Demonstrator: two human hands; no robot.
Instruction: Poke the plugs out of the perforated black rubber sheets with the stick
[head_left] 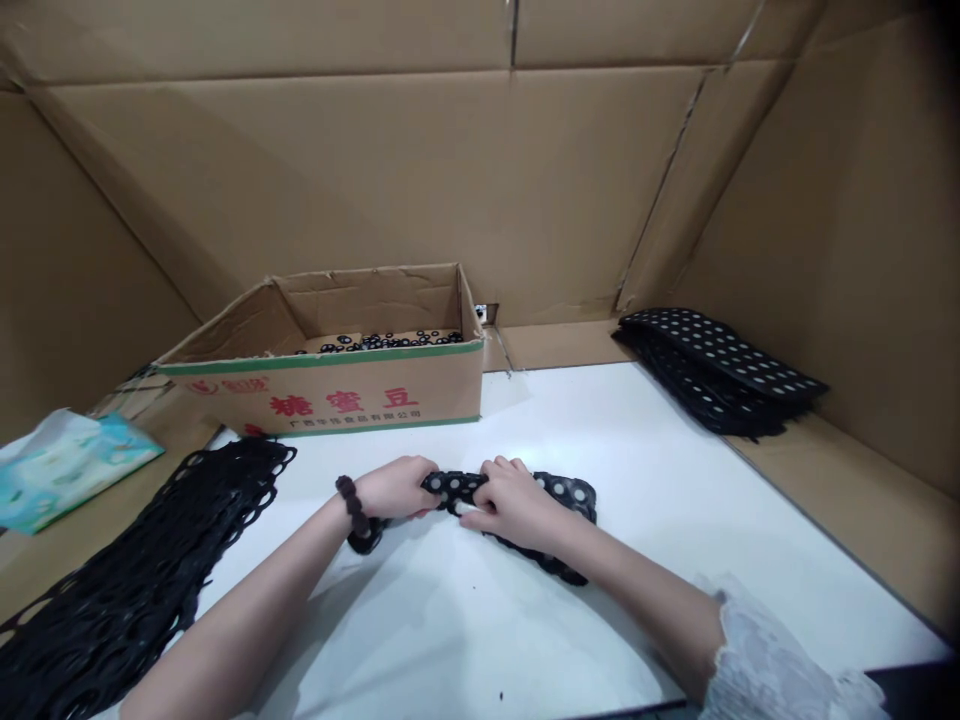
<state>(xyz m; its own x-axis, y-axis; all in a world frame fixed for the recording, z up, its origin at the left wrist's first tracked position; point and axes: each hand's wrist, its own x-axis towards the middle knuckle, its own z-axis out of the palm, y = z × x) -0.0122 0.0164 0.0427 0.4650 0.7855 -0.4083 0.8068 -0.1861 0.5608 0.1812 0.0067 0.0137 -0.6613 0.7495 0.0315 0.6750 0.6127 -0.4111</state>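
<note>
A narrow black sheet with rows of pale round dots [570, 492] lies across the white tabletop, crumpled between my two hands. My left hand [397, 487] is closed around its left end, with a dark beaded band on the wrist. My right hand [517, 505] grips the middle of the sheet from above, fingers curled over it. Part of the sheet sticks out to the right, behind and below my right hand and forearm. A short black end shows under my left wrist. My fingers hide much of the stretch they hold.
An open cardboard box [337, 385] with small black rings [382, 342] stands at the back. Black sheets full of holes [142, 560] are heaped at left, beside a tissue pack [79, 465]. A stack of dotted black sheets [712, 365] lies at right. Cardboard walls [360, 170] enclose the table.
</note>
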